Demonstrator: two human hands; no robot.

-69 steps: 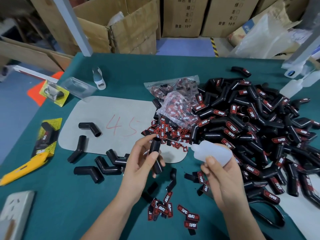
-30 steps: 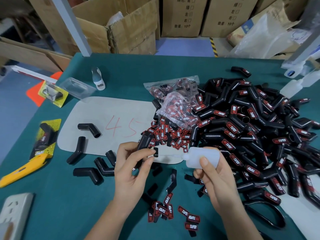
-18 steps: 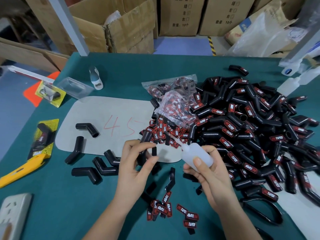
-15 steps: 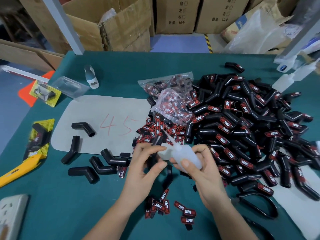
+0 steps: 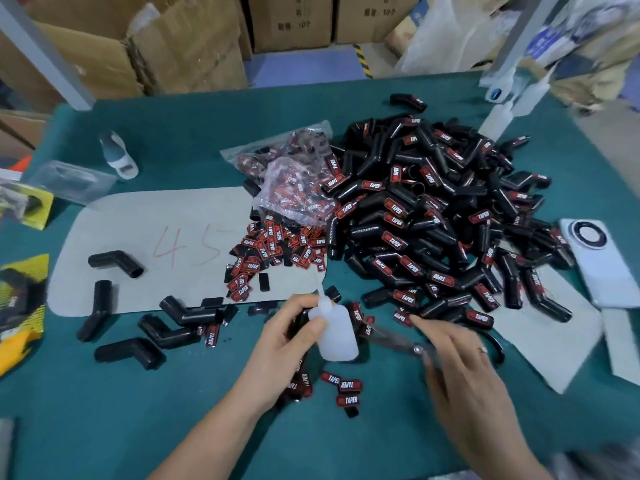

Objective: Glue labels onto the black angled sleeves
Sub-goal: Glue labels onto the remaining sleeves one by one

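Head view: teal table (image 5: 104, 427), cardboard boxes (image 5: 194, 53) behind.

a single head-worn wide-angle camera looks forward and steeply down over the green table (image 5: 145, 393), close above the left hand (image 5: 291, 336) and right hand (image 5: 453, 358). its upper edge reaches the cardboard boxes (image 5: 187, 46) beyond the table's far side.

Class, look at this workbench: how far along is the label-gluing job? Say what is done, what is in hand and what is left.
Mostly done: the big pile of labelled sleeves carries red labels. In hand: the left hand grips a glue bottle along with a dark piece, seemingly a sleeve; the right hand, blurred, reaches over scissors. Left: a few bare sleeves and many loose labels.
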